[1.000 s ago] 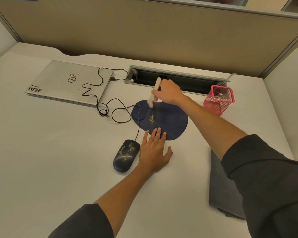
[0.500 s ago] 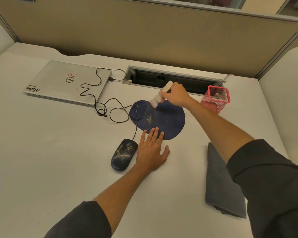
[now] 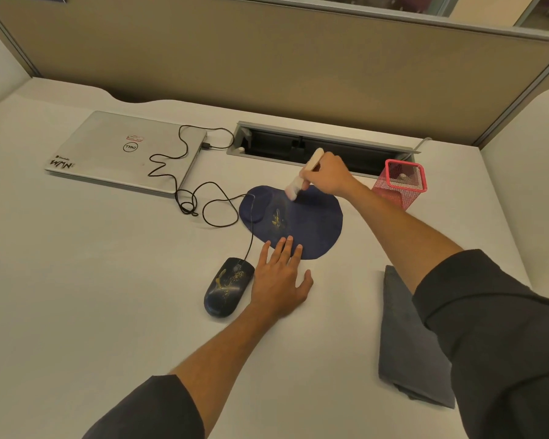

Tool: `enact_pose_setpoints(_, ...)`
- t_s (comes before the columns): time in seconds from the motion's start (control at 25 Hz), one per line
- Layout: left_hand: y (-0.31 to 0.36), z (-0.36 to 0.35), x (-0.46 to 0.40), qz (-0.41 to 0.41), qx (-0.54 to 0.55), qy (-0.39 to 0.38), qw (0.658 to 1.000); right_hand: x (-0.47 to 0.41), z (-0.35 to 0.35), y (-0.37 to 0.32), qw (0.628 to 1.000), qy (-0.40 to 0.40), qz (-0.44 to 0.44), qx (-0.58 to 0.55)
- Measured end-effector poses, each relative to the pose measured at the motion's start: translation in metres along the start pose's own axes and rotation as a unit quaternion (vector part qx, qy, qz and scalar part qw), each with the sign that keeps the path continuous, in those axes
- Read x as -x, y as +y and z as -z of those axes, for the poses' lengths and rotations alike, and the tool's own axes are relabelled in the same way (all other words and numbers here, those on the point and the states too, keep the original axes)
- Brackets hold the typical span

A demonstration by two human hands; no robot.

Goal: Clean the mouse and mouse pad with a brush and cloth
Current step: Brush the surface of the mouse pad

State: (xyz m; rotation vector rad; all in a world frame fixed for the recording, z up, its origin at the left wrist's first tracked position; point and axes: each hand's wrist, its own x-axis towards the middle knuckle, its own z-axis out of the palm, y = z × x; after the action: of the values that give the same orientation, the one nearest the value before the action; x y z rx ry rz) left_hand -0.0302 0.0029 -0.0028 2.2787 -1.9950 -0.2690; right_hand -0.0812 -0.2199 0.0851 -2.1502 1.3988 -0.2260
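A dark blue mouse pad (image 3: 311, 221) with a small gold mark lies on the white desk. My right hand (image 3: 327, 175) grips a small white brush (image 3: 301, 179), its bristles touching the pad's far edge. My left hand (image 3: 281, 277) lies flat with straight fingers, fingertips pressing the pad's near edge. A dark wired mouse (image 3: 229, 286) with gold marks sits just left of that hand, off the pad. A folded grey cloth (image 3: 409, 340) lies at the right, partly under my right sleeve.
A closed silver laptop (image 3: 124, 150) lies at the back left, with the mouse's black cable (image 3: 184, 191) looping beside it. A pink mesh pen holder (image 3: 400, 183) stands right of the pad. An open cable slot (image 3: 317, 147) runs along the back before a beige partition.
The brush has shifted from the pad's far left edge toward the middle of its far edge, and its handle now leans more to the right. My left hand keeps its place.
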Motion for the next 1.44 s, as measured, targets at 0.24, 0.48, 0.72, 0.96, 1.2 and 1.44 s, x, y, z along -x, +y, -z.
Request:
enact_pose_setpoints(0.24, -0.001, -0.003, 0.0, -0.003, 0.001, 0.011, 1.0, -0.001, 0.044, 0.031, 0.986, 0.038, -0.039, 0.156)
enact_pose_setpoints(0.48, -0.001, -0.002, 0.0, -0.003, -0.001, 0.011, 1.0, 0.01, 0.023, 0.019, 0.992, 0.026, -0.003, 0.121)
enact_pose_setpoints(0.72, -0.001, -0.001, 0.0, -0.004, -0.002, -0.002, 1.0, 0.026, 0.033, 0.009, 0.977, -0.151, 0.015, 0.153)
enact_pose_setpoints(0.96, -0.002, -0.001, 0.001, -0.002, -0.004, 0.003, 1.0, 0.048, 0.011, -0.002, 0.985, -0.037, 0.082, 0.147)
enact_pose_setpoints(1.2, 0.001, 0.0, 0.001, -0.002, -0.007, 0.01, 1.0, 0.068, -0.001, 0.001, 0.985, -0.12, 0.086, 0.086)
enact_pose_setpoints(1.44, 0.0, -0.003, 0.002, -0.004, -0.004, 0.026, 1.0, 0.062, 0.005, 0.027, 0.996, -0.08, 0.02, 0.041)
